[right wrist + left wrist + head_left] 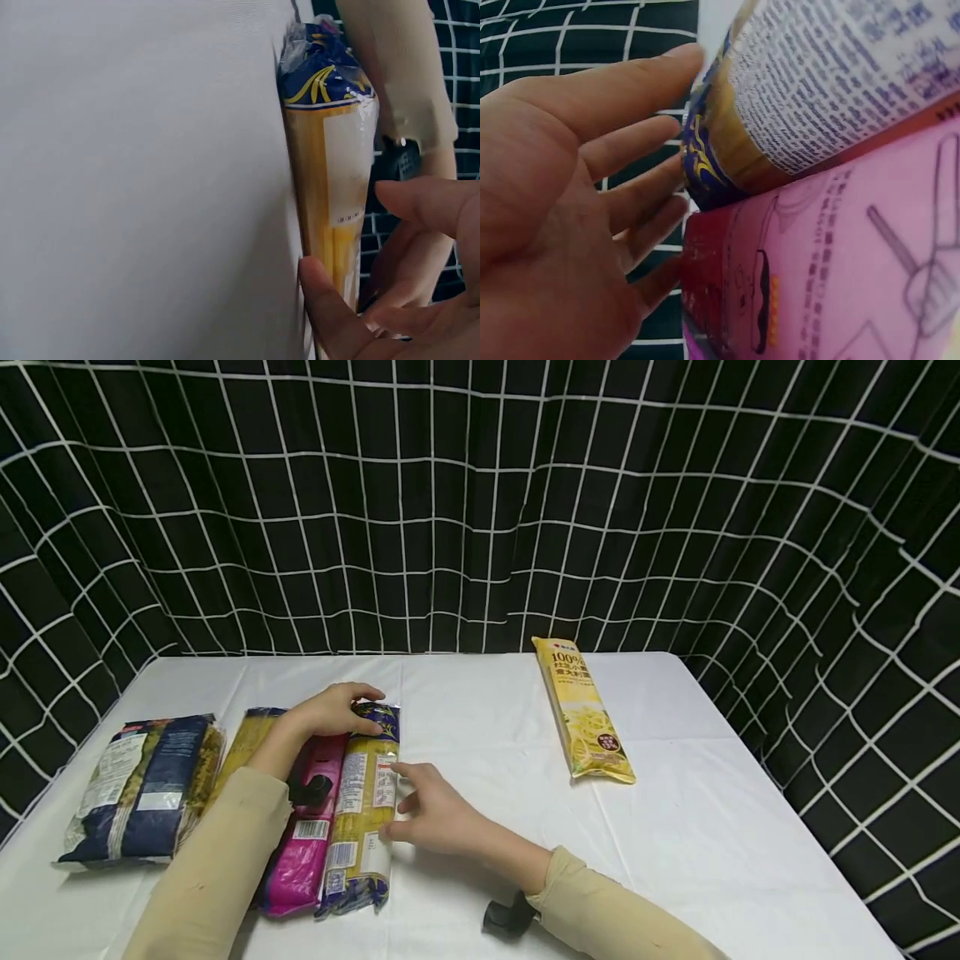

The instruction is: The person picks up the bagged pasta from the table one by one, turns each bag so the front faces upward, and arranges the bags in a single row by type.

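Observation:
A long pack of spaghetti (367, 802), clear with dark blue ends and white labels, lies lengthwise on the white table. My left hand (330, 710) is over its far end, fingers extended and thumb apart; in the left wrist view the fingertips (676, 166) come right at the blue end. Along its right side is my right hand (442, 817), with fingers spread and tips at the pack's edge. The right wrist view shows a fingertip (316, 271) against the spaghetti pack (315, 165). A pink pack (300, 872) lies alongside on the left, partly hidden by my left arm.
Further left lie another yellow pasta pack (251, 735), partly covered by my arm, and a bulky navy pasta bag (161, 777). A yellow noodle pack (585, 710) lies slanted at the back right of the table (690, 827). Black curtains with a white grid (450, 502) surround the table's far sides.

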Demonstrator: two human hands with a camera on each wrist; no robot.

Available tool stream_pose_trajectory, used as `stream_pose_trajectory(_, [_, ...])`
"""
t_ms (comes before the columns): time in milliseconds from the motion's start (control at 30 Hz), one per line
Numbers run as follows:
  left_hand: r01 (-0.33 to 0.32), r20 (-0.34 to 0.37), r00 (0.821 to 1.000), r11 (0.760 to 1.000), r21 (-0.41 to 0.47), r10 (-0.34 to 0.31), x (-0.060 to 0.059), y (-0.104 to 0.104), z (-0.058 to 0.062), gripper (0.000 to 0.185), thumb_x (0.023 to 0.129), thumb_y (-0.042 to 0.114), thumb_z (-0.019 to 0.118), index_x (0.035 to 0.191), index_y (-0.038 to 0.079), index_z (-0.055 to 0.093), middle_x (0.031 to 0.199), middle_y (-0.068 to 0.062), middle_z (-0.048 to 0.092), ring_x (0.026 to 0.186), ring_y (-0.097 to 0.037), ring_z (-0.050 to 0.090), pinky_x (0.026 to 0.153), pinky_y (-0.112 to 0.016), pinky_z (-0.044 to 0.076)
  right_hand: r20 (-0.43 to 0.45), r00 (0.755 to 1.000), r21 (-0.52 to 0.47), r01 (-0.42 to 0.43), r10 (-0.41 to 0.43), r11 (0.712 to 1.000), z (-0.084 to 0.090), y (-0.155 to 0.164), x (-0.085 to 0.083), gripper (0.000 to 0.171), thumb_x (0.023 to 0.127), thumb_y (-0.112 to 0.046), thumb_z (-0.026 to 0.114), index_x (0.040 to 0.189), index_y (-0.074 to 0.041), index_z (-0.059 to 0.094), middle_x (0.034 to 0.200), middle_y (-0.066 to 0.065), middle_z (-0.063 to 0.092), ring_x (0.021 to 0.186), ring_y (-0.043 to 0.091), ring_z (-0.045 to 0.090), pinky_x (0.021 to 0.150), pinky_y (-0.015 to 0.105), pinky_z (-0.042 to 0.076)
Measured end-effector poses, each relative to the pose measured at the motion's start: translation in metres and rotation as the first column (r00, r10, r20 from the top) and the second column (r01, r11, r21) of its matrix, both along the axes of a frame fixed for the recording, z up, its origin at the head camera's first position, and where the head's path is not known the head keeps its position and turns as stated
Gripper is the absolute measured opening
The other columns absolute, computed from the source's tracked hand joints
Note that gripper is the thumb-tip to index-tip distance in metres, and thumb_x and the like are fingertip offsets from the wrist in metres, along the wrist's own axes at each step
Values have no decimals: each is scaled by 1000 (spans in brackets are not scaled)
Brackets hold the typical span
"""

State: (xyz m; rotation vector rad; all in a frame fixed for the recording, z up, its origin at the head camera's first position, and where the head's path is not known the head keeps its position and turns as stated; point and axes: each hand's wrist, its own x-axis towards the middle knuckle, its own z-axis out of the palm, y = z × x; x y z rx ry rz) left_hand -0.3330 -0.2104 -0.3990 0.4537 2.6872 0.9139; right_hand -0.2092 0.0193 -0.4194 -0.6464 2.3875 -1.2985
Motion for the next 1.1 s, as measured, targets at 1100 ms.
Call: stream_pose_trajectory(1100, [-31,-224,971,977,209,79,16,-5,14,60,87,11,85,141,4,61,141,-22,60,107,-34,66,94,-47,52,157,982,-308,146,-101,940,-9,-10,3,107,83,-5,82,167,-8,16,153,21,42,100,24,70,76,32,62])
